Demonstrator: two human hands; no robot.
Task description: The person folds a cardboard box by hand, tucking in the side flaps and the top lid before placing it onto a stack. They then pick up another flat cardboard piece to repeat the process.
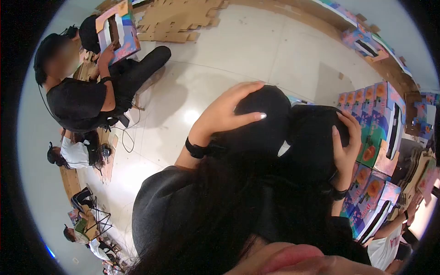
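My left hand (pixel 224 110) rests on my left knee (pixel 265 103), which is in black trousers. Its thumb is stretched apart from the other fingers, and it holds nothing. On the outer side of my right knee (pixel 316 121) lies my right hand (pixel 347 146), thumb and fingers apart and bent lightly over the black cloth. Each wrist wears a black band. Close beside my right hand stand stacked colourful cartons (pixel 373 121) with printed fruit pictures and black slots in their sides.
At the upper left a seated person (pixel 78 103) in black holds a colourful carton (pixel 120 34). Flattened cardboard (pixel 176 18) lies on the pale floor beyond. More people sit along the left. At the lower right a person in a white shirt (pixel 385 247) is beside cardboard sheets (pixel 415 172).
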